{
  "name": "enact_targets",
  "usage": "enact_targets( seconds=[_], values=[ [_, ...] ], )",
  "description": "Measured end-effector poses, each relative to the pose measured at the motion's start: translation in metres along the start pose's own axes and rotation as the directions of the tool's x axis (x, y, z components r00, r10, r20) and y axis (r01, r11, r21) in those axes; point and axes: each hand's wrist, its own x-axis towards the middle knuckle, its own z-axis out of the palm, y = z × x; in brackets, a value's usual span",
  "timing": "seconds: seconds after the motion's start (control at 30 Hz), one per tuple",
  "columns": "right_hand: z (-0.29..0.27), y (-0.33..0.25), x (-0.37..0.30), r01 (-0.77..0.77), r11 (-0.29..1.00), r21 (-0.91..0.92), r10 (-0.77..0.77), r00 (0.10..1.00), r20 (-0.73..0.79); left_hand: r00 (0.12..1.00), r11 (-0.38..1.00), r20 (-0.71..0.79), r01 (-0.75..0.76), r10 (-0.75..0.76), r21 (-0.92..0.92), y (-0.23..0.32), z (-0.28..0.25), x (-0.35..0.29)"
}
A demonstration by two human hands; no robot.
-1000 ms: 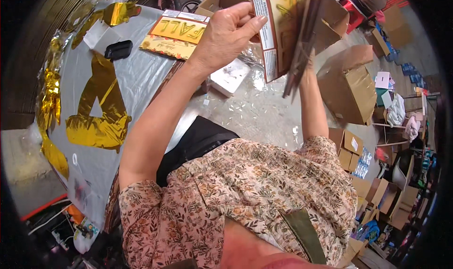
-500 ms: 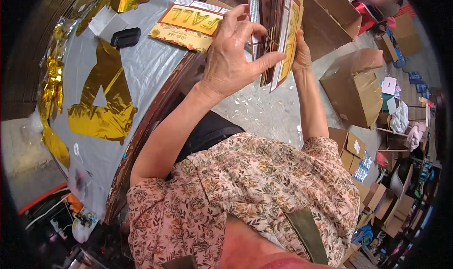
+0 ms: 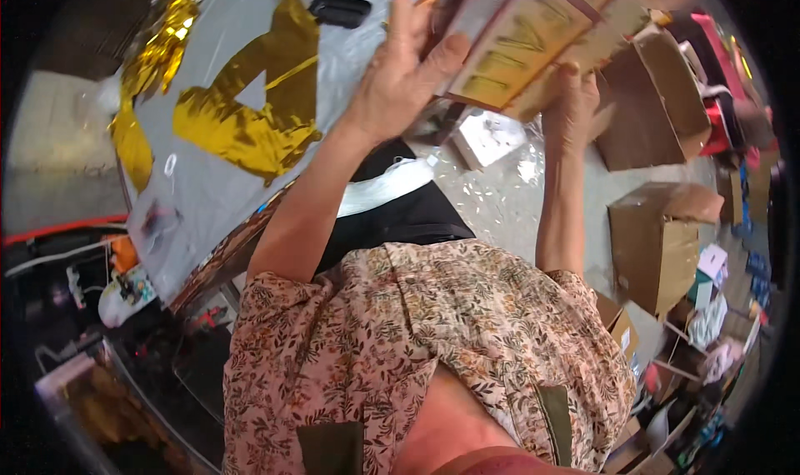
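Up at the top of the head view I hold a stack of flat printed packages, with yellow balloon-style letters on the front one; motion blurs them. My right hand is closed on their lower right edge, thumb on the front. At their left side is my left hand, thumb against the edge and fingers pointing up, partly smeared. Left of it, a flat gold foil balloon with a triangular hole lies on the table. A small black case sits beyond that balloon.
The plastic-covered table stands at my left, with crumpled gold foil along its far side. An opened cardboard box and another brown box are at the right. A white box lies below the packages near scattered white bits.
The view has turned, so table and boxes sit differently. The packages have swung to show more of their yellow front. The one lying at the table's edge no longer shows there.
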Motion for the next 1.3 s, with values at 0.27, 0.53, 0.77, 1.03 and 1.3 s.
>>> enact_targets(
  seconds=[0.27,0.53,0.77,1.03,1.3],
  values=[
    [0.108,0.069,0.002,-0.033,0.991,-0.132,0.078,0.932,0.354,0.951,0.895,-0.281,0.011,0.128,0.445,-0.019,-0.118,-0.034],
    [0.114,0.085,0.002,-0.073,0.926,-0.370,0.245,0.863,0.443,0.916,0.803,-0.388,0.151,0.106,0.577,-0.019,-0.124,-0.068],
    [0.119,0.093,0.002,-0.060,0.915,-0.399,0.237,0.881,0.410,0.875,0.729,-0.469,0.397,-0.118,0.558,-0.017,-0.125,-0.081],
    [0.133,0.105,0.004,-0.027,0.902,-0.431,0.206,0.905,0.373,0.833,0.686,-0.549,0.443,-0.076,0.577,-0.023,-0.108,-0.079],
    [0.129,0.051,0.010,-0.602,0.798,-0.025,0.566,0.735,0.374,0.963,0.775,-0.231,0.248,-0.135,0.581,0.078,-0.075,-0.054]
  ],
)
